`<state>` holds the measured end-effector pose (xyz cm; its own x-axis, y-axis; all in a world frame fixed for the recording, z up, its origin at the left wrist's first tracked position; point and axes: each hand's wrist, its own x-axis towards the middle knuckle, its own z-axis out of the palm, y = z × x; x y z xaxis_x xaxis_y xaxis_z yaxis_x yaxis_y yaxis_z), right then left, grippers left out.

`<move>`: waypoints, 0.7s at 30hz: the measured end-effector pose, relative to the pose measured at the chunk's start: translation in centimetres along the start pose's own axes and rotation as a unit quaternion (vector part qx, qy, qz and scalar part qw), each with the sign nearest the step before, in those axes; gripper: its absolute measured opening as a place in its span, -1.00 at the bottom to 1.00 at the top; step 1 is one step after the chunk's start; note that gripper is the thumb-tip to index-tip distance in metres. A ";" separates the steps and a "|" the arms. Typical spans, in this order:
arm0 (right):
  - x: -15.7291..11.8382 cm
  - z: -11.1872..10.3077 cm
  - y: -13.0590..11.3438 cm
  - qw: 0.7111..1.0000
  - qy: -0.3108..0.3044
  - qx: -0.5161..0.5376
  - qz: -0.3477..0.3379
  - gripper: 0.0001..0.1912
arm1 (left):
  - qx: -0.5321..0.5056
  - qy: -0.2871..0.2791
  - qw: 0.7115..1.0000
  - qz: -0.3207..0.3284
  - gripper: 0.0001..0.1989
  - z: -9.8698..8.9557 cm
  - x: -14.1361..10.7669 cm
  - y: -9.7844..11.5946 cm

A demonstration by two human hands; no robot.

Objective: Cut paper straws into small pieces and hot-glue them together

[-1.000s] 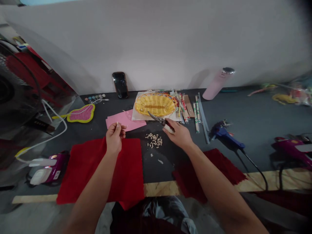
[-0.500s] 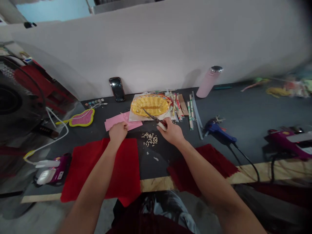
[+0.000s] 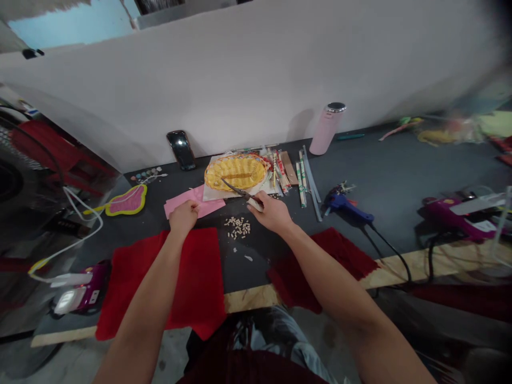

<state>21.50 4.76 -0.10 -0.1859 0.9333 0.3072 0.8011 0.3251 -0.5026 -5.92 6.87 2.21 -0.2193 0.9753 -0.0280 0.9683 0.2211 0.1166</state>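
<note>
My right hand [image 3: 274, 214] is closed round a pair of scissors [image 3: 237, 188] with long dark blades and a pale handle. Its blades point up and left, over the front edge of the yellow woven basket [image 3: 236, 172]. At the left, my left hand [image 3: 184, 217] rests on the near edge of the pink sheet [image 3: 212, 205], thumb and fingers pinched together; what is between them is too small to make out. Short pale pieces [image 3: 239, 228] lie scattered on the dark tabletop between my hands.
Red cloths [image 3: 200, 266] lie at the front edge. A phone [image 3: 182, 150] leans on the wall; a pink bottle [image 3: 326, 130] stands at the back. Rightward are wrapped sticks [image 3: 301, 184], a blue glue gun [image 3: 346, 205] with cord and a purple device [image 3: 460, 216].
The view has shifted slightly, so the things on the table appear farther left. Both hands keep nearly the same pose, with the scissors still in the right one.
</note>
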 end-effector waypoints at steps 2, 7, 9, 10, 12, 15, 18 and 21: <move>0.0 0.0 0.0 1.000 -0.001 0.000 -0.005 -0.75 | 0.001 -0.003 1.000 0.000 -0.71 0.1 0.4 -0.3; 0.0 0.0 0.1 1.000 -0.006 -0.003 -0.019 -0.76 | 0.017 0.001 1.000 0.001 -0.72 0.2 0.8 -0.4; 0.0 0.1 0.1 1.000 -0.007 -0.005 -0.020 -0.76 | 0.030 0.000 1.000 0.007 -0.71 0.3 0.8 -0.4; 0.0 0.1 0.1 1.000 -0.008 -0.007 -0.019 -0.76 | 0.035 -0.004 0.999 0.012 -0.70 0.4 0.7 -0.4; 0.0 0.1 0.1 1.000 -0.012 -0.012 -0.018 -0.75 | 0.040 -0.010 0.999 0.024 -0.69 0.6 0.6 -0.3; 0.0 0.1 0.1 0.999 -0.018 -0.022 -0.018 -0.75 | 0.042 0.004 0.998 0.037 -0.68 0.8 0.5 0.0; -0.1 0.2 0.1 0.999 -0.017 -0.025 -0.020 -0.75 | 0.035 0.040 0.997 0.048 -0.68 1.2 0.7 0.2; -0.1 0.3 0.2 0.999 -0.019 -0.027 -0.023 -0.75 | 0.035 0.049 0.996 0.058 -0.67 1.9 1.2 0.3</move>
<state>21.49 4.80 -0.50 -0.2445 0.9226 0.2984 0.8207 0.3608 -0.4431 -5.67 8.15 0.36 -0.1124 0.9905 0.0798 0.9931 0.1092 0.0428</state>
